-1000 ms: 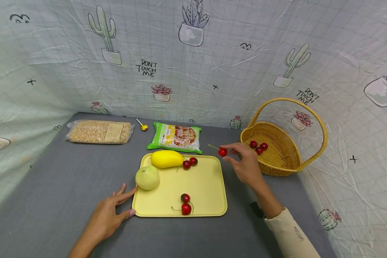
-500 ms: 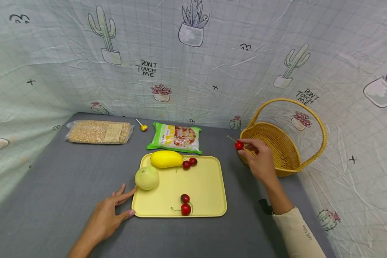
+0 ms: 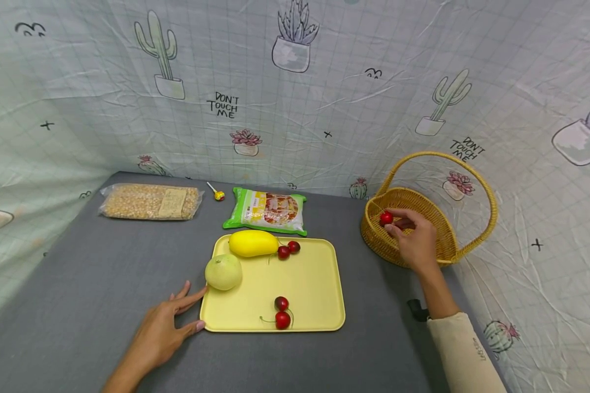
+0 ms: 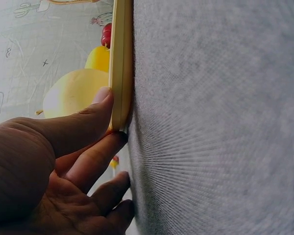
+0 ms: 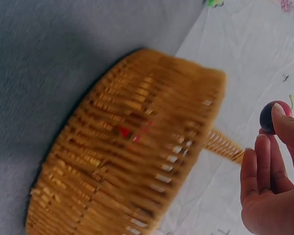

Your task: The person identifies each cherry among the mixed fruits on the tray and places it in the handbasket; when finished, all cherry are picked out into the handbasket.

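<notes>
- Above the wicker basket [image 3: 379,245], my right hand [image 3: 415,240] pinches a red cherry [image 3: 385,218] between thumb and fingertips!
- At the yellow tray [image 3: 310,284], my left hand [image 3: 159,327] touches the near-left corner, fingers fairly straight, nothing gripped.
- Four more cherries [image 3: 282,320] lie there.

Along the far side of the grey table [image 3: 88,273], I record a clear bag of kernels [image 3: 137,201], a lollipop [image 3: 219,195] and a green-edged packet [image 3: 267,212]; cactus-printed cloth [image 3: 334,98] hangs behind.
</notes>
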Demonstrator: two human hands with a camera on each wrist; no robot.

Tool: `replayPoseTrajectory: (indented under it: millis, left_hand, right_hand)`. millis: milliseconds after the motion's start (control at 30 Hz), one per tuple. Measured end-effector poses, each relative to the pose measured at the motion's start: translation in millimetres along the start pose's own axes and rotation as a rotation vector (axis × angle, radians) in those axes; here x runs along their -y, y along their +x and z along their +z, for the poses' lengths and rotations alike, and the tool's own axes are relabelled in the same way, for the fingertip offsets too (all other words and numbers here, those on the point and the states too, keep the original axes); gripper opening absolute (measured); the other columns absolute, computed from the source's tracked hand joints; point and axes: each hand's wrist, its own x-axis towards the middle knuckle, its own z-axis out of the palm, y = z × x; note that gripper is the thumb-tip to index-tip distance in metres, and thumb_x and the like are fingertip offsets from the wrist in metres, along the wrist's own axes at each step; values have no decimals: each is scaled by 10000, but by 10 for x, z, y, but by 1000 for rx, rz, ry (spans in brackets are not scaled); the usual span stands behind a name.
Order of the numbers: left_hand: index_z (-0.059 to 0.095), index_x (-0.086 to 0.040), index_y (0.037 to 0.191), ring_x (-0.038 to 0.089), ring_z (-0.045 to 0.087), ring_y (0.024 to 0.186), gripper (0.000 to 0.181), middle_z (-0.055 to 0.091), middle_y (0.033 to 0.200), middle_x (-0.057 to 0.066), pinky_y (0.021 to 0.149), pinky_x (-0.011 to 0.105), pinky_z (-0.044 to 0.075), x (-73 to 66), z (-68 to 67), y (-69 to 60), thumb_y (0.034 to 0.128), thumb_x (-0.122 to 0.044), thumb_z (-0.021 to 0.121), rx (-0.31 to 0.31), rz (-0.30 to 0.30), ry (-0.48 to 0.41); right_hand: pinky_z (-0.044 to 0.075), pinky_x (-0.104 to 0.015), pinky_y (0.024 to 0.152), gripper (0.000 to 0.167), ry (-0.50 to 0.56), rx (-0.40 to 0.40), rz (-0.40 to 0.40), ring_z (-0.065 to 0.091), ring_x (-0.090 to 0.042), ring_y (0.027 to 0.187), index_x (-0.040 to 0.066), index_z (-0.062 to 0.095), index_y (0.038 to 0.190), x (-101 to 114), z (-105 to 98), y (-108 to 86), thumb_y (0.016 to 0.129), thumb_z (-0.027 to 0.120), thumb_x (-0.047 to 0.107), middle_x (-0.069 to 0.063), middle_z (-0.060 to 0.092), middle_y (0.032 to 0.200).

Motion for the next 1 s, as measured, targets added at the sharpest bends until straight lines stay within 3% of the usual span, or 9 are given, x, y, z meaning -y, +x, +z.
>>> replayPoseTrajectory:
  millis: [200, 533, 1000]
  left_hand:
    - [601, -228, 1532, 610, 366, 1477, 762, 381, 1638, 290, 1157, 755, 370, 14, 1, -5, 834, -194, 904, 10, -6, -6]
    - [601, -236, 1532, 599, 372, 1479, 762, 388, 1635, 281, 1164, 749, 367, 21, 11, -10, 834, -192, 904, 2, -5, -5]
    - [608, -224, 1527, 599, 374, 1478, 758, 393, 1632, 284, 1171, 748, 360, 6, 4, -14, 831, -174, 906, -4, 0, -11]
  right_hand:
    - [486, -84, 733, 332, -34, 2, 73, 655, -76, 856, 137, 809, 1225, -157, -64, 43, 907, 840, 49, -132, 799, 1126]
    - [471, -92, 754, 321, -94, 31, 197, 594, 22, 879, 146, 789, 1269, -402, -183, 126, 950, 821, 123, -145, 778, 1177]
    - [481, -146, 748, 336, -207, 107, 309, 657, -192, 985, 105, 753, 1325, -690, -319, 268, 996, 776, 172, -191, 756, 1235]
